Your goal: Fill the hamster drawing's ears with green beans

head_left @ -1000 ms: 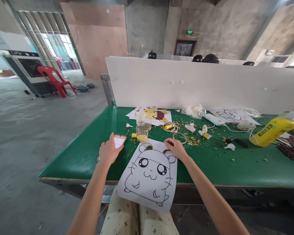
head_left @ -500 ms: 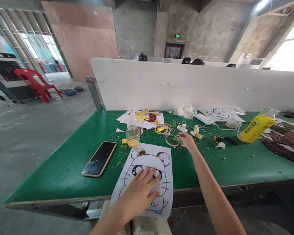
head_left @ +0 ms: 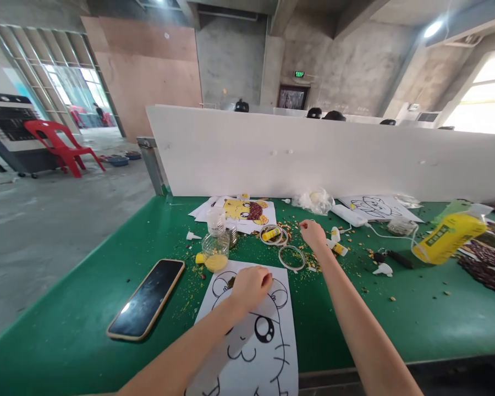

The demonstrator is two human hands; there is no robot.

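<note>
Green table [head_left: 86, 297], left hand [head_left: 251, 286] fingers clenched on hamster drawing [head_left: 251, 346] overhanging near edge, right hand [head_left: 312, 234] fingers curled, grasp unclear

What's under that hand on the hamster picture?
The left hand rests on the top of the hamster drawing, covering the forehead between the ears. One ear shows brown filling beside it. What lies beneath the palm cannot be seen.

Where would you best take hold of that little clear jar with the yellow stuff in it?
Probably around the upper wall of the clear jar, coming from the side. It stands upright and open-topped beside the hamster drawing, with its yellow fill low, so a sideways grip above the fill should keep it level. The left hand is nearest.
</note>
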